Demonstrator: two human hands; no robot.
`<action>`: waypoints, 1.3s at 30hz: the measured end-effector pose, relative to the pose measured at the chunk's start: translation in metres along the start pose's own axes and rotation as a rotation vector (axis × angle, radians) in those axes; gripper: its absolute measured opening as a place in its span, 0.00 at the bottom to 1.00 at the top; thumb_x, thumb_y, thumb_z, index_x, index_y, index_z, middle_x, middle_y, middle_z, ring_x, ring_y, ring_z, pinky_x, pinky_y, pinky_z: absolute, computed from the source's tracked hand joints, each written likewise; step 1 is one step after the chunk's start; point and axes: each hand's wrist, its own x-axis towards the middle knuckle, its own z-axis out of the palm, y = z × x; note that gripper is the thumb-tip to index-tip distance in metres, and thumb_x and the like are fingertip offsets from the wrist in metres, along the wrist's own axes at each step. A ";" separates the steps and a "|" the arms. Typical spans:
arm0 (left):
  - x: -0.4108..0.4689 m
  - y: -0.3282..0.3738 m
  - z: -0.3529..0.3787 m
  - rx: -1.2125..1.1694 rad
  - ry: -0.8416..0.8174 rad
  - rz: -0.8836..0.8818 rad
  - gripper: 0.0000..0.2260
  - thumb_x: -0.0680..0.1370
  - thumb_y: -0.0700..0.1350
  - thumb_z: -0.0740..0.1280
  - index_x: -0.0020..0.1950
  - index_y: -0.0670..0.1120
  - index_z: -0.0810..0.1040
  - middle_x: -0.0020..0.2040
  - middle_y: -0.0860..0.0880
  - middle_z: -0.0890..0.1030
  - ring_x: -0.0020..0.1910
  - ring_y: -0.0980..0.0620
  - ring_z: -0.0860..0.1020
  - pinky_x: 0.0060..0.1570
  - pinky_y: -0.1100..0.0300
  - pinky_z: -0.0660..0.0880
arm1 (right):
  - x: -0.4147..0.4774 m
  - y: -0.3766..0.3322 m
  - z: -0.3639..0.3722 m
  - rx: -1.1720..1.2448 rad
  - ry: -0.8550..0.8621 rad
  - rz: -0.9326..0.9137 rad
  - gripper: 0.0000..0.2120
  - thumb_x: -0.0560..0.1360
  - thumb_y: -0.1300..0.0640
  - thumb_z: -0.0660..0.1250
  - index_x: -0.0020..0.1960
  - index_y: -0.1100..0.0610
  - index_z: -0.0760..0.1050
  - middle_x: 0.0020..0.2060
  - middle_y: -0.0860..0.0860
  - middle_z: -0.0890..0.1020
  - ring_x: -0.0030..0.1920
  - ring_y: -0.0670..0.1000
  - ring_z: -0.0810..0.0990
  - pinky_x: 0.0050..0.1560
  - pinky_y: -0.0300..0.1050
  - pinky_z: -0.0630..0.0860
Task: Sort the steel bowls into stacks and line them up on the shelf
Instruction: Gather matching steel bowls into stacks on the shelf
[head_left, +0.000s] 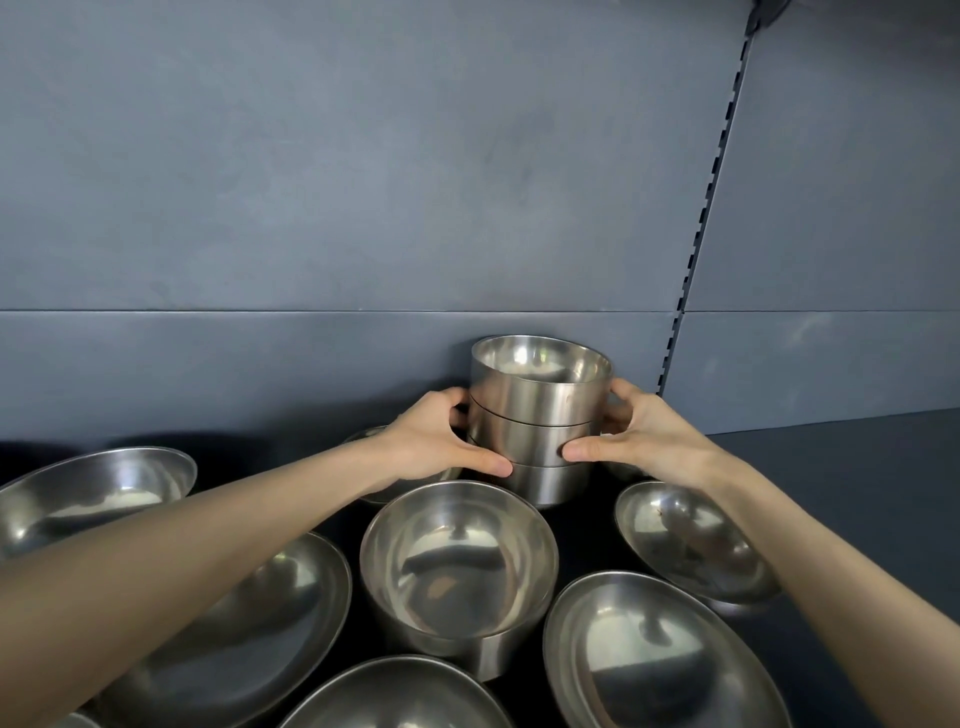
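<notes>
A stack of three straight-sided steel bowls (537, 415) stands at the back of the dark shelf (857, 519), close to the grey wall. My left hand (441, 441) grips its left side and my right hand (634, 436) grips its right side, thumbs on the front of the lower bowls. In front of it sits a deeper steel bowl (457, 561) nested on another. Wide shallow steel bowls lie around: far left (98, 493), under my left forearm (270, 623), at the right (696, 540), front right (654, 660) and front centre (395, 696).
The grey back panel (363, 208) rises right behind the stack. A slotted upright (701, 234) runs down the panel to the right. A small bowl (363, 439) is partly hidden behind my left hand. Bare shelf surface shows at the far right.
</notes>
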 end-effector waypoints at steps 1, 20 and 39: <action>0.000 0.001 -0.002 0.001 0.007 0.009 0.33 0.60 0.44 0.82 0.63 0.49 0.74 0.52 0.51 0.83 0.49 0.52 0.83 0.58 0.53 0.76 | 0.000 -0.002 0.000 0.008 0.008 -0.010 0.46 0.50 0.43 0.82 0.65 0.49 0.69 0.52 0.45 0.84 0.52 0.48 0.84 0.60 0.47 0.74; -0.098 0.032 -0.090 -0.056 0.248 0.120 0.31 0.61 0.46 0.81 0.62 0.52 0.75 0.53 0.49 0.82 0.45 0.57 0.83 0.48 0.67 0.76 | -0.009 -0.106 0.058 0.138 0.007 -0.274 0.32 0.53 0.47 0.78 0.56 0.47 0.74 0.44 0.48 0.86 0.47 0.44 0.84 0.43 0.28 0.75; -0.227 -0.042 -0.221 -0.070 0.356 0.041 0.29 0.65 0.36 0.77 0.64 0.46 0.74 0.50 0.46 0.84 0.49 0.52 0.83 0.52 0.64 0.78 | 0.010 -0.182 0.233 0.175 -0.160 -0.290 0.36 0.55 0.48 0.80 0.59 0.44 0.69 0.45 0.40 0.85 0.47 0.43 0.84 0.44 0.28 0.75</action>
